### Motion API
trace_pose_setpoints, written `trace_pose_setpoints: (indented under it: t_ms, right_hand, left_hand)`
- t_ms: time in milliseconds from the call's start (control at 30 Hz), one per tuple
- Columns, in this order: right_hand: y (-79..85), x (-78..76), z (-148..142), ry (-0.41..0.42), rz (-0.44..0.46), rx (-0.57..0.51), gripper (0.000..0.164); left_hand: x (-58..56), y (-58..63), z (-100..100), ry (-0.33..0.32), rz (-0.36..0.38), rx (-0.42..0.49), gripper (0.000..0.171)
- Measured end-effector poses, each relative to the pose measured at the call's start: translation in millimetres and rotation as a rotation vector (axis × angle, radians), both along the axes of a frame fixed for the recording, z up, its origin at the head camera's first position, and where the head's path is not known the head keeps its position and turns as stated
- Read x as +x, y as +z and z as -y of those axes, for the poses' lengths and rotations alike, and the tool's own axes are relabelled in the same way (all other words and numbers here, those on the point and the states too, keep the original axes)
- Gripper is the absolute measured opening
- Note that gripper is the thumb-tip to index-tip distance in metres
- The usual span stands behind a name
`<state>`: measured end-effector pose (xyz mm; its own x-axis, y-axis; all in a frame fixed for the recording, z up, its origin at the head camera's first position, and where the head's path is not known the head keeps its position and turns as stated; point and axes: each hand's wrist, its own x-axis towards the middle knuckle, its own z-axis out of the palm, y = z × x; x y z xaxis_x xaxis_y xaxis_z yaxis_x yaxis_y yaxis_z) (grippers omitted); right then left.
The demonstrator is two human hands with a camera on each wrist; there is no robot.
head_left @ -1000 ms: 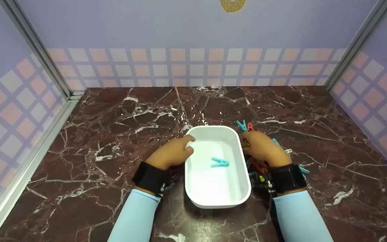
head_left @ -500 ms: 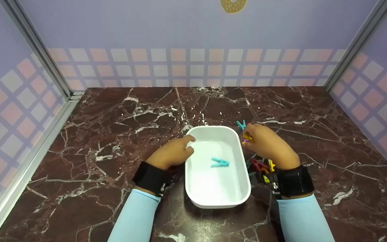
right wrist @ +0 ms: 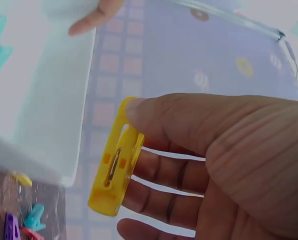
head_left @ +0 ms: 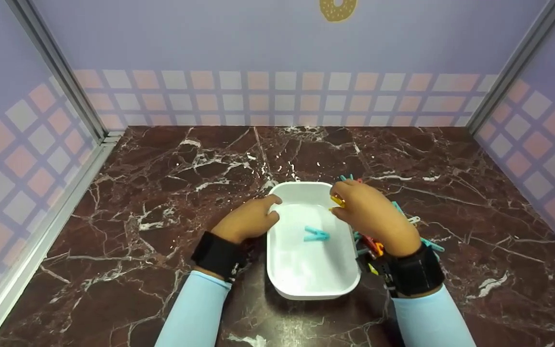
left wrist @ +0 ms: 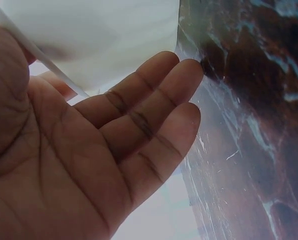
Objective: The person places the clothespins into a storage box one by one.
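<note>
A white rectangular tray (head_left: 312,270) stands on the marble-patterned tabletop, with a light-blue clothespin (head_left: 316,234) lying inside. My left hand (head_left: 246,219) holds the tray's left rim with thumb and index finger; the other fingers (left wrist: 159,90) extend loosely along the outer wall. Over the tray's far right corner, my right hand (head_left: 374,214) pinches a yellow clothespin (right wrist: 116,162) between thumb and fingers. Several more clothespins (head_left: 373,245) in mixed colours lie to the right of the tray, partly hidden under the right hand and wrist.
Light-blue clothespins (head_left: 432,245) lie near the right wrist strap. At the right hand's far side, another light-blue clothespin (head_left: 346,178) shows. A tiled-pattern wall (head_left: 282,96) closes off the back, with panels on both sides.
My right hand pulled back from the clothespin pile, then moved left over the tray's rim with a yellow clothespin. The left hand and tray stayed put.
</note>
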<state>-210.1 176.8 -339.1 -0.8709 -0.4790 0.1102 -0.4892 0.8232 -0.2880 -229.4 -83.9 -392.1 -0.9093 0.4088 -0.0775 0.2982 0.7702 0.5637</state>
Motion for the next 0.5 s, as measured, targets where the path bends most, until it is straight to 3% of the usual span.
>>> trace_pose_setpoints:
  t_ms: [267,500]
  right_hand:
    - [-7.6,7.0,24.7,0.146,-0.093,0.019,0.028]
    - [-18.0,10.2,40.8,0.184,-0.151,0.081,0.025]
  left_hand:
    - [-1.2,-1.3,-0.6,0.003,-0.012,-0.005,0.044]
    - [-1.1,0.6,-1.0,0.004,0.014,-0.001,0.044]
